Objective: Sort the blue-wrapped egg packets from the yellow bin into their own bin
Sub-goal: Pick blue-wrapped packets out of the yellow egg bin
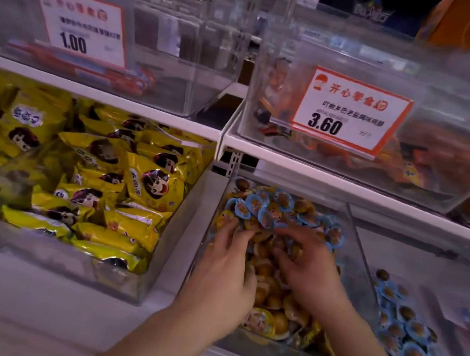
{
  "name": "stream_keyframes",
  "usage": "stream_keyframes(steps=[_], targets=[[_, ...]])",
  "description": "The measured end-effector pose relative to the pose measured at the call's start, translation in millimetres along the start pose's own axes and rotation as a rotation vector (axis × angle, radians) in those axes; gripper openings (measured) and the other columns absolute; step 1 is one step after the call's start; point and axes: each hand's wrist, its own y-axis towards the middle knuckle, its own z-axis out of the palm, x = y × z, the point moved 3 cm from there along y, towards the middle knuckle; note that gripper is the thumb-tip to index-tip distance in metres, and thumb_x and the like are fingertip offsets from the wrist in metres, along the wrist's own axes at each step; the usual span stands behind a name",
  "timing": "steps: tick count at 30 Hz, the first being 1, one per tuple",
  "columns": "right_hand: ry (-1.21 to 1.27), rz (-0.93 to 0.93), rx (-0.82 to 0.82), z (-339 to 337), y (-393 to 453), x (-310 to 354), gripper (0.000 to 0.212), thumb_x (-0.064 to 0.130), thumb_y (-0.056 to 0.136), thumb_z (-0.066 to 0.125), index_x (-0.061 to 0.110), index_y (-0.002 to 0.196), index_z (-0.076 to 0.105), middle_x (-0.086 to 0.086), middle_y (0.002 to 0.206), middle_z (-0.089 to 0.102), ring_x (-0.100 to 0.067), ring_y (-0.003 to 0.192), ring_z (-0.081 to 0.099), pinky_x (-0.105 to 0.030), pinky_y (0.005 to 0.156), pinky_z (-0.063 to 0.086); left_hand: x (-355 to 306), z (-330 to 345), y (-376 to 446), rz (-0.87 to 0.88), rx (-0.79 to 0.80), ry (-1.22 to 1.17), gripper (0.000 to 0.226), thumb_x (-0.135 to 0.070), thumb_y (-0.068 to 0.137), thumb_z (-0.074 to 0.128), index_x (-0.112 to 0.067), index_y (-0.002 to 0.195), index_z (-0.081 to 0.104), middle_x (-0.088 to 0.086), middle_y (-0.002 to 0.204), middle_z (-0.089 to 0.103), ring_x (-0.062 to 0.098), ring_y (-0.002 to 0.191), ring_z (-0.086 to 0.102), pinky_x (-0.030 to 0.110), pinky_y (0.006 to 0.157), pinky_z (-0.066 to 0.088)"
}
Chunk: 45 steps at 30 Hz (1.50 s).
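Head view: both of the person's hands are down in the clear middle bin (355, 244), which holds egg packets in yellow wrap and blue wrap mixed together. The left hand (224, 270) lies palm-down at about 7 o'clock in the pile, its fingers curled into the packets; whether they are clamped on one cannot be told. The right hand (305, 267) sits just beside it at about 5 o'clock, fingers spread and bent, pressing into the heap, and its hold is likewise unclear.

The blue-wrapped egg packets (265, 210) are heaped toward 12 o'clock of the middle bin, just beyond and touching the fingertips. The yellow-wrapped egg packets (267, 320) fill the 6 o'clock part, under and below the wrists.

At 3 o'clock from the hands, a neighbouring clear bin (374, 256) holds more blue packets (406, 331) only. At 9 o'clock, a large bin is full of yellow snack bags (123, 185). On the shelf above, at 12 o'clock, a price card reading 3.60 (350, 112) fronts another clear bin, and a card reading 1.00 (81, 25) stands at 10 o'clock.
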Motion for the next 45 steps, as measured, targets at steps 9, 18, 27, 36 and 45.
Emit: stream_keyframes(steps=[9, 18, 27, 36, 45], targets=[[1.042, 0.638, -0.165, -17.7, -29.7, -16.7, 0.026, 0.011, 0.098, 0.061, 0.004, 0.123, 0.064, -0.018, 0.093, 0.068, -0.032, 0.077, 0.056, -0.031, 0.056, 0.049, -0.3, 14.3, 19.9, 0.005, -0.026, 0.264, 0.049, -0.025, 0.085, 0.053, -0.029, 0.134, 0.050, 0.000, 0.142, 0.039, 0.027, 0.111, 0.056, 0.039, 0.084, 0.048], [0.905, 0.628, -0.266, -17.2, -41.0, -26.8, 0.020, 0.019, 0.094, 0.069, 0.024, 0.113, 0.069, -0.006, 0.101, 0.073, -0.031, 0.082, 0.072, -0.045, 0.067, 0.057, 0.3, 14.2, 19.9, -0.057, -0.120, 0.354, 0.037, -0.040, 0.090, 0.056, -0.024, 0.124, 0.059, 0.006, 0.140, 0.046, 0.029, 0.104, 0.062, 0.038, 0.081, 0.050], [0.541, 0.282, -0.302, -38.9, -32.4, 1.4, 0.034, 0.011, 0.089, 0.071, 0.035, 0.112, 0.071, 0.002, 0.085, 0.076, -0.027, 0.057, 0.064, -0.038, 0.048, 0.050, -17.1, -2.0, 17.6, 0.145, -0.204, 0.208, 0.018, -0.018, 0.084, 0.068, -0.026, 0.100, 0.070, -0.007, 0.103, 0.063, 0.021, 0.092, 0.061, 0.036, 0.074, 0.052], [0.603, 0.260, -0.265, -79.2, -43.2, 5.9, 0.019, 0.021, 0.087, 0.075, 0.035, 0.100, 0.073, 0.001, 0.086, 0.077, -0.019, 0.071, 0.075, -0.029, 0.057, 0.058, -63.7, 28.1, -1.2, 0.335, -0.041, 0.106, 0.029, -0.048, 0.088, 0.041, -0.028, 0.095, 0.062, -0.008, 0.099, 0.044, 0.016, 0.094, 0.054, 0.034, 0.073, 0.047], [0.607, 0.289, -0.196, -98.9, -74.4, 8.1, 0.019, 0.020, 0.090, 0.072, 0.032, 0.104, 0.072, 0.006, 0.088, 0.077, -0.021, 0.068, 0.075, -0.030, 0.063, 0.062, -50.0, 37.6, 7.6, 0.249, 0.062, 0.171, 0.046, -0.073, 0.080, 0.043, -0.032, 0.081, 0.062, -0.017, 0.093, 0.045, 0.000, 0.083, 0.050, 0.026, 0.063, 0.035]])
